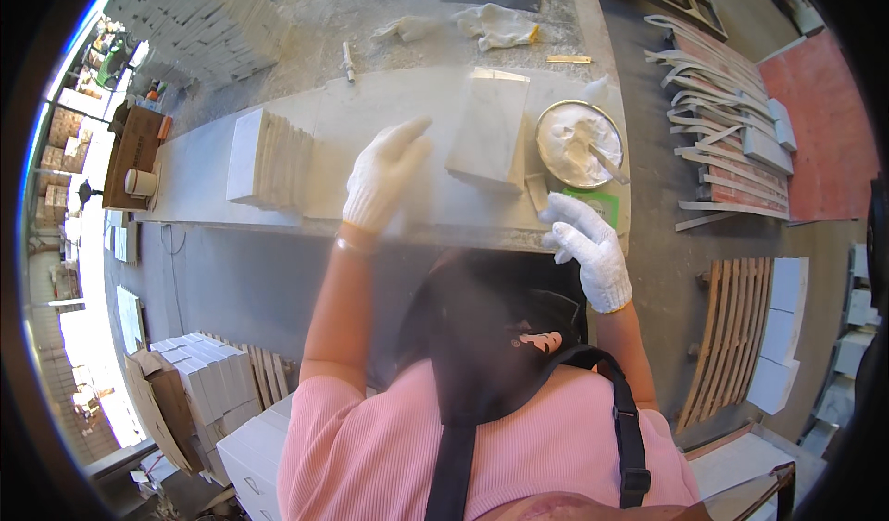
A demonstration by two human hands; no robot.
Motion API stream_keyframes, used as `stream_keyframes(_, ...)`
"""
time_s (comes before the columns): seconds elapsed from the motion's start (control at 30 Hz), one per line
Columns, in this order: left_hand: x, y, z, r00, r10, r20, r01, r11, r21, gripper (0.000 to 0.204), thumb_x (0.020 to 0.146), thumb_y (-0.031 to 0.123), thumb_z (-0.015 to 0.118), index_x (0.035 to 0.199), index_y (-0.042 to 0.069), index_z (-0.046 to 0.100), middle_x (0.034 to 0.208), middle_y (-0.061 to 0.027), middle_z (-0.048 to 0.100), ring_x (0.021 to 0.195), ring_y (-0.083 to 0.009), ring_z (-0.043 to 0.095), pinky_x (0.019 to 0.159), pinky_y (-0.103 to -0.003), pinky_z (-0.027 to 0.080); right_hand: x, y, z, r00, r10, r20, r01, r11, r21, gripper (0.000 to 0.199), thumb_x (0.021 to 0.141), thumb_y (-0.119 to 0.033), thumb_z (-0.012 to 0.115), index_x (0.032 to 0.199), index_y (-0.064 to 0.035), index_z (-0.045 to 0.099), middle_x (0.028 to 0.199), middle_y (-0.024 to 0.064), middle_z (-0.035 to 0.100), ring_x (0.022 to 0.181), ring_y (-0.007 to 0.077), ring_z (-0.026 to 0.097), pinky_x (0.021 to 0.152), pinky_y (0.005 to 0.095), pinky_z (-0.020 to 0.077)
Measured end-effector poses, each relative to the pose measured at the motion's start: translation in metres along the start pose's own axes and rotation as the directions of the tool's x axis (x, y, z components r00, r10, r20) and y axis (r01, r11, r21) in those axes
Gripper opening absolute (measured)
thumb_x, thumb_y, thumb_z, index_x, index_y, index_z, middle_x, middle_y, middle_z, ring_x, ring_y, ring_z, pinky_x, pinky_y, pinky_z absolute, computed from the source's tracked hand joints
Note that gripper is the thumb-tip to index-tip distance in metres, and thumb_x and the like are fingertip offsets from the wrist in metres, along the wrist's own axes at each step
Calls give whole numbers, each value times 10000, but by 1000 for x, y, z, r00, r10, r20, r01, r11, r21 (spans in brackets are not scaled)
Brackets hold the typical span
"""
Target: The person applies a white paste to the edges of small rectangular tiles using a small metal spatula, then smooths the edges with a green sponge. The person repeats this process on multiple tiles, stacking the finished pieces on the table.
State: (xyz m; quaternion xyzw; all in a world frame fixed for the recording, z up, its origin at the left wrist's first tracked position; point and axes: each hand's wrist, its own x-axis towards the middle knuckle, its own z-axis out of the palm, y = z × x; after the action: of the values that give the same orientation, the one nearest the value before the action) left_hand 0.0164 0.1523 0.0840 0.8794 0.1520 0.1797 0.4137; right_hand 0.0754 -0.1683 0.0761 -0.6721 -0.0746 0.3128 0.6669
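Note:
Both my hands wear white knitted gloves. My left hand [384, 176] is over the worktable, fingers stretched up and to the right, holding nothing visible. Right of it rests a stack of white marbled tiles [489, 132]. My right hand [590, 252] hovers at the table's front edge, fingers loosely bent and apart. Its fingertips are close to a small pale flat piece [537, 192] beside the tiles; whether they touch it I cannot tell. Beyond that hand stands a round bowl of white paste [565, 141], a spatula [607, 162] stuck in it. A green card [597, 204] lies under the bowl's near side.
Left on the worktable [343, 113] stands another row of tiles [264, 160]. Loose gloves [495, 25] and a white tube [348, 62] lie farther back. Stacked tiles [204, 12] rise at the far left. To the right, a pallet carries pale strips [718, 113].

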Motion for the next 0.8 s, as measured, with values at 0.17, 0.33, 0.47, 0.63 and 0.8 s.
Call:
stream_keyframes(0.17,-22,37,8,904,-372,212,404,906,-129,413,1009,297,638,1353,80,713,1038,-169,774,903,-230,736,874,-341,552,31,-7,19,992,-128,7,128,984,-123,508,1010,-140,628,1505,-42,573,1232,91,723,954,135,701,744,258,533)
stream_keyframes(0.33,-37,36,16,951,-263,162,294,933,-210,465,974,163,673,1421,35,674,991,-32,743,805,-78,620,744,-252,536,47,-5,31,984,-174,39,178,961,-213,534,1001,-86,612,1530,-38,553,1223,94,731,967,148,710,752,267,543)
stream_keyframes(0.47,-49,37,20,911,-279,304,395,805,-443,499,982,166,667,1457,17,635,1099,-59,760,865,-104,665,761,-254,553,42,-9,27,982,-184,45,189,946,-262,526,999,-87,602,1518,-14,557,1232,118,728,975,173,733,732,276,559)
stream_keyframes(0.63,-64,35,9,821,-345,455,565,608,-559,502,1013,252,650,1461,27,629,1159,-122,756,928,-187,740,770,-271,578,24,-13,16,997,-48,62,47,999,18,459,1027,-157,574,1442,37,593,1188,142,730,942,216,759,678,303,582)
stream_keyframes(0.8,-69,17,16,801,-364,475,598,472,-648,467,1043,276,622,1406,-16,639,1193,-166,739,942,-258,761,747,-303,603,29,-2,18,999,36,1,-35,968,250,458,1086,-363,548,1281,44,627,1039,156,730,815,235,749,589,313,562)
